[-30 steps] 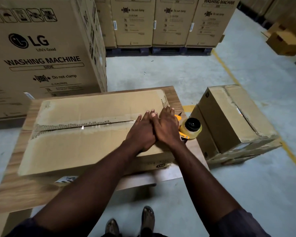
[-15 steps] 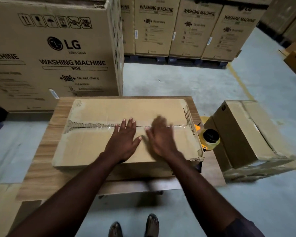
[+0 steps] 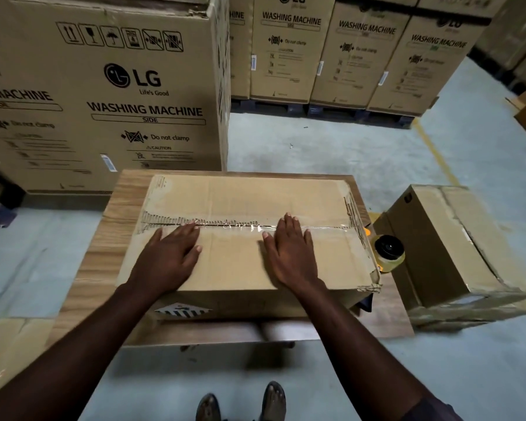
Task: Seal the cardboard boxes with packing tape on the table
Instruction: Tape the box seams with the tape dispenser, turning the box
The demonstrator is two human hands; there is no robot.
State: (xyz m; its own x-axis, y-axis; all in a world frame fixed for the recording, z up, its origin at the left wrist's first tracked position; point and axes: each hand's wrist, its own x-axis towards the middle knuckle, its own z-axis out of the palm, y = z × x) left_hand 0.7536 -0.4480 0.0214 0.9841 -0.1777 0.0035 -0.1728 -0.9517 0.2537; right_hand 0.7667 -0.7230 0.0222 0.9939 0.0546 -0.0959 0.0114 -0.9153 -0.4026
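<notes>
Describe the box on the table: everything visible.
The cardboard box is a brown, worn, flat carton lying on the wooden table. Its top flaps are closed. Clear tape shows along the right part of the centre seam, while the left part shows torn, exposed corrugation. The right edge is frayed and the near-right corner crushed. The left hand and right hand press flat on top, fingertips at the seam.

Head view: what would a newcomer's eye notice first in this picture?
The left hand and the right hand press flat on the wide brown cardboard box on the wooden table, at its middle seam. The yellow tape dispenser sits at the box's right end; a tall printed washing-machine carton rises behind left.
</notes>
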